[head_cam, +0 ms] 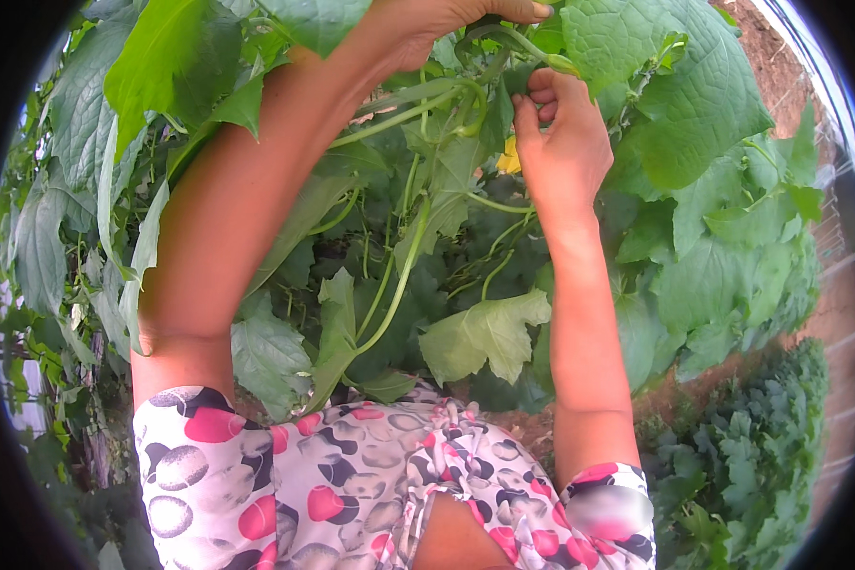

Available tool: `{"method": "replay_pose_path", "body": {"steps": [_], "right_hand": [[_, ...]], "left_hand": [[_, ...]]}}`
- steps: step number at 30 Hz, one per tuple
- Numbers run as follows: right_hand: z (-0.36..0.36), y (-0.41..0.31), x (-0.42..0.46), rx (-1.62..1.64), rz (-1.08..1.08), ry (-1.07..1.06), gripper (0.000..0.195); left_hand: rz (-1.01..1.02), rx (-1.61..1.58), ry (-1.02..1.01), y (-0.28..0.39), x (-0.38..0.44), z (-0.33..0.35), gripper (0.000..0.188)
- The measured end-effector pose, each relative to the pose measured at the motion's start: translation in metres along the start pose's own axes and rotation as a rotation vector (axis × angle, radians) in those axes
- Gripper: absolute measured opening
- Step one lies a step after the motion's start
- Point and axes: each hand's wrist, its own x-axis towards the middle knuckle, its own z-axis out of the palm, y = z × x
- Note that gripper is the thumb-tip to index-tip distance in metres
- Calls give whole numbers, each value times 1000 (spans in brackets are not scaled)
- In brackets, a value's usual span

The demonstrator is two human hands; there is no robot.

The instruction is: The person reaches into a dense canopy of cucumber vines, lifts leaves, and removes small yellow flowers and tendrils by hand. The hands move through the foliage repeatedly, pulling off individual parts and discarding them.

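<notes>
Both of my arms reach up into a climbing vine with broad lobed leaves. My left hand [427, 28] is at the top edge, its fingertips by a curved green stem [509, 34]; leaves and the picture's edge hide part of it, so its hold cannot be made out. Just below and to the right, my right hand [566, 135] has curled fingers beside a small green bud or young fruit [561, 65] at the stem's end. Whether its fingers grip anything is unclear. Behind my right hand shows a yellow petal [509, 157].
Long bare leaf stalks [402, 278] and a pale drooping leaf [488, 335] hang before my chest. Dense foliage [719, 285] stands at the right, with a lower row of plants [748, 449] beyond brown soil [841, 342]. More hanging leaves [39, 235] crowd the left.
</notes>
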Motion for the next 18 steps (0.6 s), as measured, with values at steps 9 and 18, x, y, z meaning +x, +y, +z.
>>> {"method": "replay_pose_path", "body": {"steps": [9, 18], "right_hand": [[-22, -9, 5, 100, -54, -436, 14], [-29, -43, 4, 229, -327, -100, 20]], "left_hand": [[-3, -6, 64, -7, -5, -32, 23], [37, -150, 185, -8, -23, -76, 24]]}}
